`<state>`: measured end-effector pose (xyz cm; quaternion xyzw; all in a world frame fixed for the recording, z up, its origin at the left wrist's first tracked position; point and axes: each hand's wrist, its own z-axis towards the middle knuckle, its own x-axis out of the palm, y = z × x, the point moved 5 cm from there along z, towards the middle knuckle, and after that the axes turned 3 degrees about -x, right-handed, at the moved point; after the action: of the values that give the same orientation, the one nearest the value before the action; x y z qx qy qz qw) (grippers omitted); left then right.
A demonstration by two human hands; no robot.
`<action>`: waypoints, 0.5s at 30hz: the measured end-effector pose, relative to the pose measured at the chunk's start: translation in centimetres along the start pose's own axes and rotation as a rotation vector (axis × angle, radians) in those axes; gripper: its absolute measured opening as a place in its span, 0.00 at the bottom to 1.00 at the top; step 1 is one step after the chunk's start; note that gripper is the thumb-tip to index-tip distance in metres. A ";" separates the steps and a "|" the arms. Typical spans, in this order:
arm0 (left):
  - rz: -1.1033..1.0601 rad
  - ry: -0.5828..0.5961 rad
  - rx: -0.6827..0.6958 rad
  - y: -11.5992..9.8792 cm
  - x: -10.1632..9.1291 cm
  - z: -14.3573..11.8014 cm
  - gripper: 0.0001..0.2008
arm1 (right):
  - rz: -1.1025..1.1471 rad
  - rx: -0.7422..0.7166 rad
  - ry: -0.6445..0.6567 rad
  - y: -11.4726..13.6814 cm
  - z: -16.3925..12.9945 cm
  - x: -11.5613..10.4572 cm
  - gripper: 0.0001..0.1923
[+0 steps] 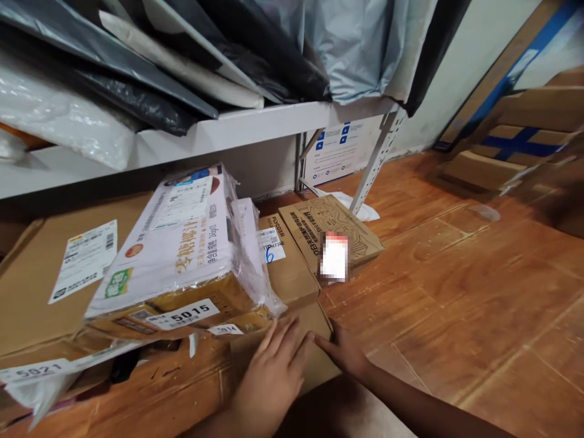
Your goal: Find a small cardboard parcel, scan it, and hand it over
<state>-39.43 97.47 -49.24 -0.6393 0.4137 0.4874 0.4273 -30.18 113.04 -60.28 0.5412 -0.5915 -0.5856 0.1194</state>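
Cardboard flat box [278, 350] under the plastic-wrapped parcel [182, 255]: left hand [274, 380] pressing flat, fingers spread; right hand [344, 353] gripping its corner, not yet pulled out.

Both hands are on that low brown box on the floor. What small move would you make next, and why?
Probably slide the flat box out toward you. The left hand lies flat on its top and the right hand rests at its corner, while the wrapped parcel sits over its far end, so lifting looks awkward.

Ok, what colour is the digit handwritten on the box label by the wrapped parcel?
Blue: a "6" on the white label, seen in the head view.
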 end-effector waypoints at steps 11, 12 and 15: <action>0.655 -0.722 -0.028 2.4 0.1 4.7 0.27 | 0.076 0.030 0.046 1.1 -3.2 2.8 0.30; 0.617 -0.713 -0.036 2.6 -0.1 4.8 0.28 | 0.083 0.038 0.046 1.0 -3.5 3.2 0.31; 0.517 -0.593 -0.069 3.4 -0.9 5.6 0.30 | 0.165 0.053 0.062 0.3 -2.9 3.5 0.31</action>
<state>-44.32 101.94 -49.72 -0.3594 0.4032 0.7562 0.3695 -29.45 108.59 -60.97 0.5114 -0.6455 -0.5409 0.1708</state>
